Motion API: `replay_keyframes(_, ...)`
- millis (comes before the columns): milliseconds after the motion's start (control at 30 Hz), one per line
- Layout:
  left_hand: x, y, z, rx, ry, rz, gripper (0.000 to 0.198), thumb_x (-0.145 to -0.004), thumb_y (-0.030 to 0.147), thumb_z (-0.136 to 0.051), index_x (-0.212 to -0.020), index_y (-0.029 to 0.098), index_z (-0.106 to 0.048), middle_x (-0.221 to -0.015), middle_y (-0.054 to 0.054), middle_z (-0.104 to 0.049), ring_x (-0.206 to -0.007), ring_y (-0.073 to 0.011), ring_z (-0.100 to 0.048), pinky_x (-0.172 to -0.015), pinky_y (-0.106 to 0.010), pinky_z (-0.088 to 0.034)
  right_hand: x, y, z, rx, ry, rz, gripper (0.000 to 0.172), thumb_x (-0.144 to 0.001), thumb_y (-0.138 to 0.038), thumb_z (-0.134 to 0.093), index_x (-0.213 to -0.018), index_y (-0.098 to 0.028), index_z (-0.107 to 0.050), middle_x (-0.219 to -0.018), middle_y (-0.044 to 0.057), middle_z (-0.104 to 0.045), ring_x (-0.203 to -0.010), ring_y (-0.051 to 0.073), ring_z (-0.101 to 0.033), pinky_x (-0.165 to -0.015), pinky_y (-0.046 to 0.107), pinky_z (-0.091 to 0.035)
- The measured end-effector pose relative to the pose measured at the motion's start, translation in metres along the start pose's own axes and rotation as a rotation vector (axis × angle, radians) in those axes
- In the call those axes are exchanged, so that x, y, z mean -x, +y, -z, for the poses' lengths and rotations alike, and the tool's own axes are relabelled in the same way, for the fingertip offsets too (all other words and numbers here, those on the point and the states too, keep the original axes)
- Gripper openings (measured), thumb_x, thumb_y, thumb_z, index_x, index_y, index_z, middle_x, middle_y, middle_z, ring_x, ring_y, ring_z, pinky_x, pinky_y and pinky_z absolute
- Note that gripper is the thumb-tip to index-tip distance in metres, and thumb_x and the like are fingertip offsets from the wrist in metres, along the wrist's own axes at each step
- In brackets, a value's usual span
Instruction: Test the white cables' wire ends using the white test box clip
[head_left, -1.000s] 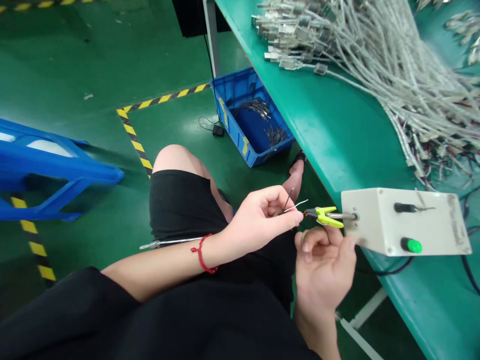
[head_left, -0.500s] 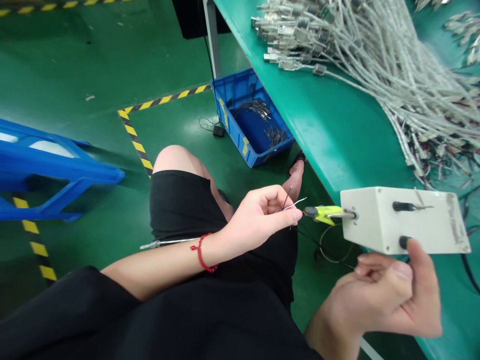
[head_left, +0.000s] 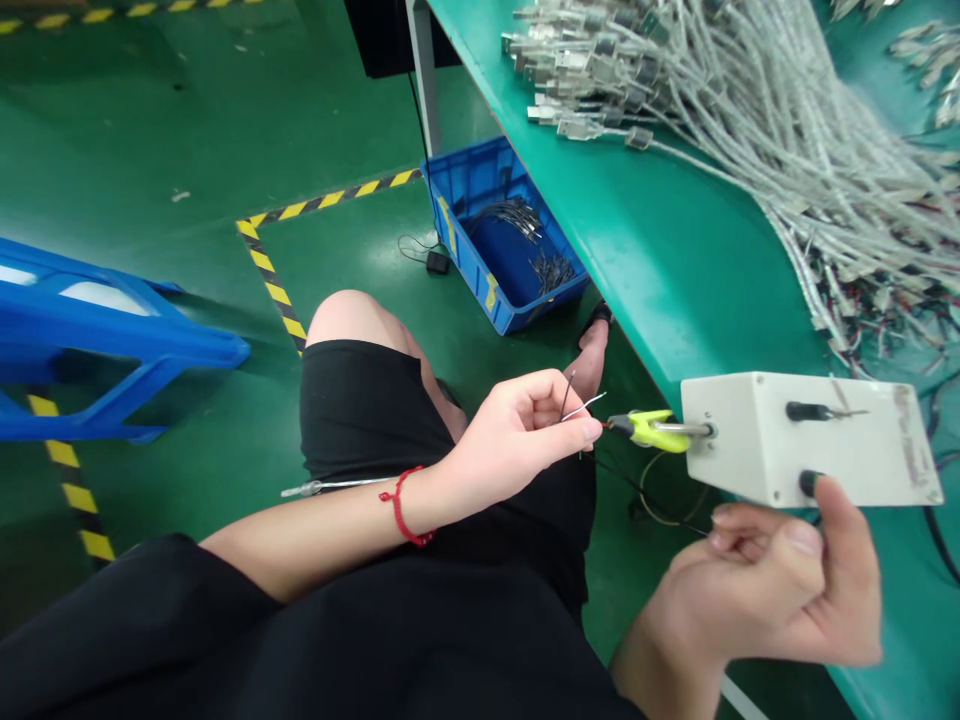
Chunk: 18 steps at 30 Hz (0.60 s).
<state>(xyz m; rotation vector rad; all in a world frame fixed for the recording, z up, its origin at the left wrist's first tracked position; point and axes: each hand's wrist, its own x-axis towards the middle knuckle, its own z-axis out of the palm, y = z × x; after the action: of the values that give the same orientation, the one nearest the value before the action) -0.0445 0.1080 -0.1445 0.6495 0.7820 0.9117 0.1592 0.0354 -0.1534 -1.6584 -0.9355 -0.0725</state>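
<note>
My left hand (head_left: 529,425) is closed, pinching a cable's thin wires between thumb and fingertips. A black and a white wire end (head_left: 586,405) stick up from the pinch, while reddish wire leads into a yellow-green clip (head_left: 658,430). That clip sits on a metal shaft out of a white box (head_left: 832,440) at the table's edge. Below my left forearm shows the cable's clear-cased plug (head_left: 301,489). My right hand (head_left: 787,590) has one fingertip at the box's lower black knob (head_left: 809,483), its thumb apart and other fingers curled; I see nothing gripped in it.
A large heap of clear-jacketed USB cables (head_left: 750,110) covers the far part of the green table (head_left: 637,240). On the floor stand a blue bin (head_left: 491,290) with dark cables inside and a blue plastic stool (head_left: 150,340). Another person's foot (head_left: 594,335) is beside the bin.
The yellow-green clip has turned about its shaft, and its jaws show another side. The loose wire ends have shifted slightly left. Both my hands stay almost in place.
</note>
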Motion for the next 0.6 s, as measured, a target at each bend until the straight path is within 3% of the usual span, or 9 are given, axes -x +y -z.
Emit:
replay_keyframes(100,0.001,0.0,0.002,0.002,-0.003,-0.015,0.03,-0.084,0.026,-0.092,-0.08,0.014,-0.065,-0.075,-0.001,-0.073,-0.054,-0.0041,-0.05,-0.051,-0.018,-0.037,0.002,0.002,-0.009,-0.067,0.193,0.047,0.04,-0.079,-0.016,-0.06,-0.109,-0.015,-0.087,-0.057,0.002,-0.054,-0.043,0.018,-0.05,-0.042,0.033,-0.03)
replay_keyframes(300,0.004,0.001,0.006,-0.014,0.011,-0.064,0.03,-0.088,0.029,-0.09,-0.081,0.014,-0.064,-0.076,-0.002,-0.073,-0.055,-0.0044,-0.05,-0.052,-0.019,-0.038,-0.001,0.022,-0.011,-0.143,0.249,0.215,0.05,-0.076,-0.023,-0.064,-0.123,-0.02,-0.082,-0.052,-0.003,-0.053,-0.036,0.017,-0.047,-0.035,0.031,-0.031)
replay_keyframes(400,0.006,0.002,0.006,-0.013,0.009,-0.073,0.03,-0.085,0.028,-0.091,-0.081,0.014,-0.065,-0.076,-0.002,-0.073,-0.055,-0.0046,-0.05,-0.052,-0.019,-0.038,0.007,0.012,-0.011,-0.194,0.318,0.3,0.034,-0.072,-0.022,-0.063,-0.098,-0.019,-0.085,-0.053,-0.002,-0.056,-0.037,0.017,-0.047,-0.036,0.036,-0.041)
replay_keyframes(467,0.007,0.002,0.006,-0.012,0.007,-0.075,0.031,-0.084,0.029,-0.092,-0.081,0.014,-0.065,-0.076,-0.002,-0.074,-0.054,-0.0045,-0.049,-0.052,-0.019,-0.037,0.019,-0.005,-0.011,-0.235,0.224,0.233,0.021,-0.074,-0.019,-0.063,-0.084,-0.018,-0.082,-0.053,-0.001,-0.058,-0.038,0.017,-0.048,-0.04,0.037,-0.046)
replay_keyframes(500,0.007,0.002,0.005,-0.012,0.007,-0.071,0.032,-0.084,0.029,-0.092,-0.081,0.014,-0.065,-0.076,-0.002,-0.073,-0.053,-0.0045,-0.049,-0.052,-0.019,-0.037,0.026,-0.015,-0.011,-0.25,0.112,0.134,0.018,-0.077,-0.018,-0.064,-0.082,-0.017,-0.081,-0.054,-0.001,-0.061,-0.041,0.016,-0.05,-0.042,0.036,-0.046)
replay_keyframes(600,0.008,0.003,0.004,-0.017,0.013,-0.046,0.033,-0.084,0.031,-0.093,-0.08,0.015,-0.064,-0.075,-0.001,-0.073,-0.054,-0.0048,-0.049,-0.051,-0.019,-0.037,0.043,-0.037,-0.017,-0.388,-0.361,-0.339,0.018,-0.092,-0.023,-0.065,-0.097,-0.016,-0.081,-0.063,0.0,-0.064,-0.05,0.013,-0.054,-0.047,0.028,-0.041)
